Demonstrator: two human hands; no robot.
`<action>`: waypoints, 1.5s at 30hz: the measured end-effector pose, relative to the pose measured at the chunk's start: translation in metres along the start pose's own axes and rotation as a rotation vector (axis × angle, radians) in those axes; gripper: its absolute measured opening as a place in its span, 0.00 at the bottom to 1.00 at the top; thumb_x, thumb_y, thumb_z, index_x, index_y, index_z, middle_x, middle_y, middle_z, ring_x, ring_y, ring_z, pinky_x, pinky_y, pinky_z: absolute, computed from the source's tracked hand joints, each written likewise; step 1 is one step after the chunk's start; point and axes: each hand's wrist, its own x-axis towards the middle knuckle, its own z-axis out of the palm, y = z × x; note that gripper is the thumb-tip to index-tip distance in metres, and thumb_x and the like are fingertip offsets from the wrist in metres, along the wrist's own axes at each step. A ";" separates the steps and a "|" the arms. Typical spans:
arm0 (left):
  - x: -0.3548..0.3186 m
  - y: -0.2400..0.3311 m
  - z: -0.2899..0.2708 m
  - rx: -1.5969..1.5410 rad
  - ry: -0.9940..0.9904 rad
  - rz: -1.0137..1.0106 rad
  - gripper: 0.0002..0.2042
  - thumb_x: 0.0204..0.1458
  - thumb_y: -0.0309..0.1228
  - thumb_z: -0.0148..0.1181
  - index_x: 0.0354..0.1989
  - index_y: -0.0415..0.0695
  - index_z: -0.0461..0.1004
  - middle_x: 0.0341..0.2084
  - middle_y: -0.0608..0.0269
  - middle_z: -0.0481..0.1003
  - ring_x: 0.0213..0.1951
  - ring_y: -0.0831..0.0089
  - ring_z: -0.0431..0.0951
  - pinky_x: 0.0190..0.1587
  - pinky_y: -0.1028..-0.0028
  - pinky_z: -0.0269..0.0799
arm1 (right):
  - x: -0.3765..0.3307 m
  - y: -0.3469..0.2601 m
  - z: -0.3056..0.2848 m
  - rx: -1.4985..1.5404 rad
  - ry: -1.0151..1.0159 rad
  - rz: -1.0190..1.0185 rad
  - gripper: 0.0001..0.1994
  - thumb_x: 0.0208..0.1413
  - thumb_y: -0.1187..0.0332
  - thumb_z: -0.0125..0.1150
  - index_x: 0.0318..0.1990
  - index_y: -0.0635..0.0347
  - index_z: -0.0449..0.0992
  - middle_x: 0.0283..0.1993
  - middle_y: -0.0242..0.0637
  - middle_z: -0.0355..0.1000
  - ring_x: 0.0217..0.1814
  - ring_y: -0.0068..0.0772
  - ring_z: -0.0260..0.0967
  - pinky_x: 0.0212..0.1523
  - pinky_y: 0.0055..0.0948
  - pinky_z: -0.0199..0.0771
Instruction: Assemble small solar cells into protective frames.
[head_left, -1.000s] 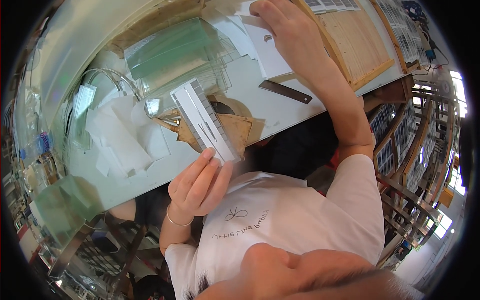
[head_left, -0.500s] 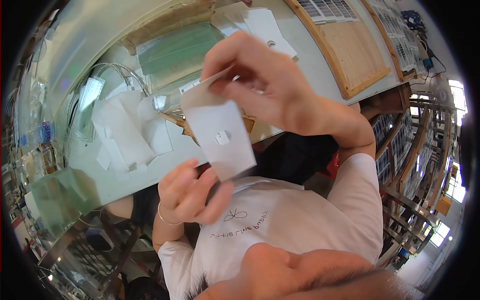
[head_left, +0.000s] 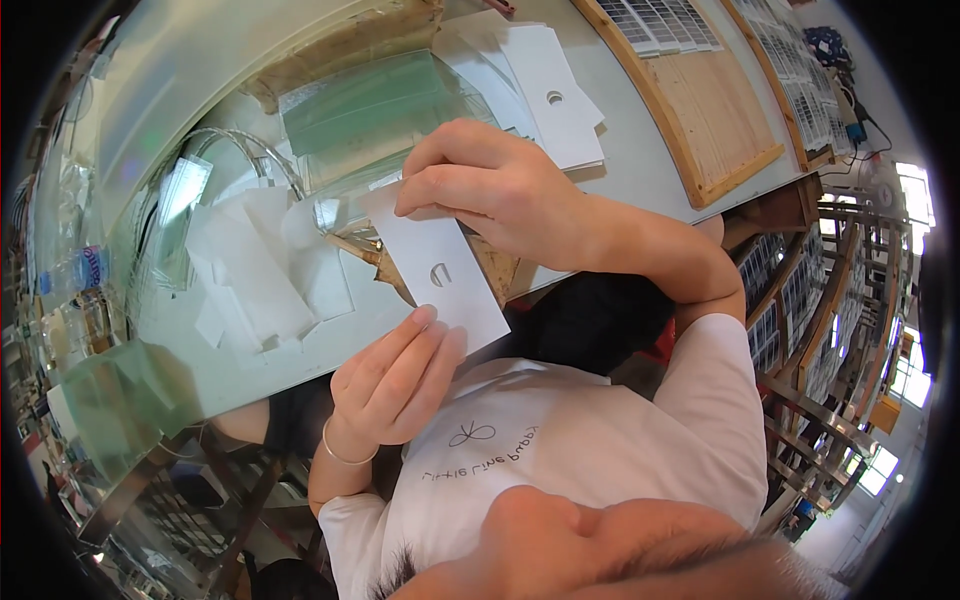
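Drawn across from the stack of white cards (head_left: 535,70) where it reached a second ago, the right hand (head_left: 505,195) now grips the far end of a white card (head_left: 415,240) with a cut-out opening, while the left hand (head_left: 390,380) pinches its near end, in a view from the head camera. Held between both hands, the card is tilted over the edge of the tabletop (head_left: 640,120), with crumpled white paper (head_left: 245,265) to the left of the hands, green glass sheets (head_left: 370,105) beyond them and a wooden tray (head_left: 725,125) beyond the right hand, farther to the right.
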 end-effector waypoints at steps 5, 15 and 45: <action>0.000 -0.005 0.003 0.023 -0.012 0.014 0.06 0.50 0.24 0.71 0.36 0.44 0.83 0.38 0.65 0.81 0.44 0.68 0.85 0.39 0.77 0.80 | -0.001 0.006 0.003 -0.032 0.004 -0.014 0.09 0.51 0.80 0.69 0.39 0.57 0.81 0.43 0.33 0.74 0.44 0.36 0.73 0.42 0.30 0.77; -0.009 -0.008 0.010 0.028 -0.002 0.060 0.05 0.53 0.27 0.67 0.38 0.46 0.82 0.37 0.66 0.79 0.44 0.67 0.84 0.40 0.75 0.81 | 0.002 0.003 -0.003 -0.045 -0.040 0.033 0.12 0.51 0.85 0.66 0.39 0.57 0.82 0.50 0.37 0.72 0.47 0.36 0.73 0.44 0.30 0.78; -0.007 -0.017 -0.007 -1.116 0.543 -1.119 0.08 0.68 0.25 0.53 0.51 0.37 0.68 0.46 0.59 0.77 0.44 0.74 0.81 0.41 0.75 0.84 | -0.001 -0.015 -0.038 0.853 -0.032 0.676 0.13 0.63 0.73 0.68 0.51 0.64 0.72 0.48 0.29 0.70 0.48 0.16 0.68 0.51 0.20 0.72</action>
